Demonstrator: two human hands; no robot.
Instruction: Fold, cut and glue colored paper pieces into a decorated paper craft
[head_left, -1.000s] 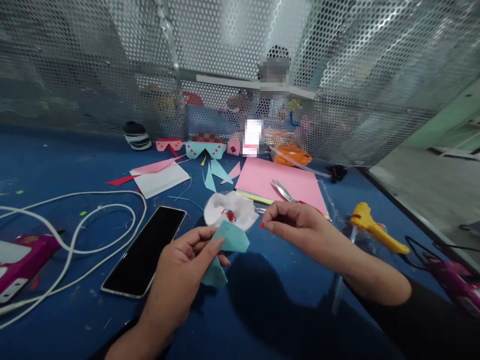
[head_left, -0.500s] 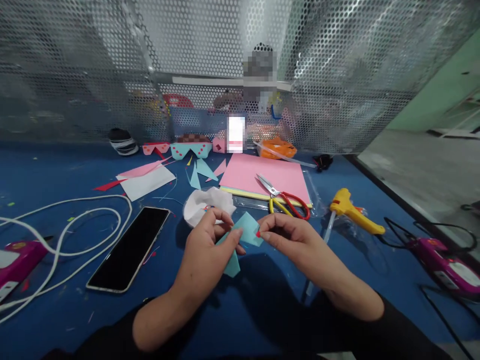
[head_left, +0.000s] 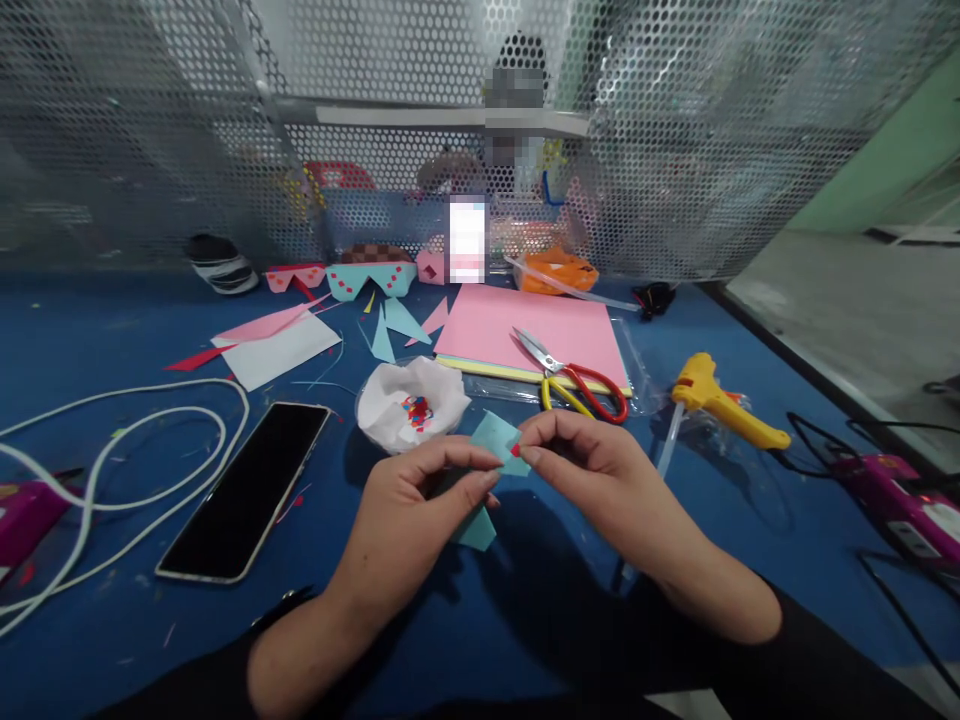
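Observation:
A folded light blue paper piece (head_left: 496, 436) is pinched between the thumb and fingers of my left hand (head_left: 420, 510), its lower part hanging below them. The fingertips of my right hand (head_left: 600, 480) are closed on a small red paper bit (head_left: 516, 450) against the right side of the blue paper. Just behind my left hand stands a bowl lined with white paper (head_left: 375, 400), with small red and blue bits (head_left: 417, 412) inside. Red and yellow scissors (head_left: 577, 385) rest on a stack of pink paper (head_left: 487, 330) behind my right hand.
A black phone (head_left: 247, 490) and white cable (head_left: 94, 520) lie at left. The yellow glue gun (head_left: 724, 405) and a purple power strip (head_left: 900, 500) are at right. Paper masks (head_left: 371, 280), blue scraps (head_left: 405, 320) and an orange bundle (head_left: 556, 271) lie near the perforated metal panel (head_left: 420, 60).
The camera view has shifted slightly. My left hand's fingers have straightened along the blue paper, and the bits in the bowl show more. The red bit now lies further over the paper.

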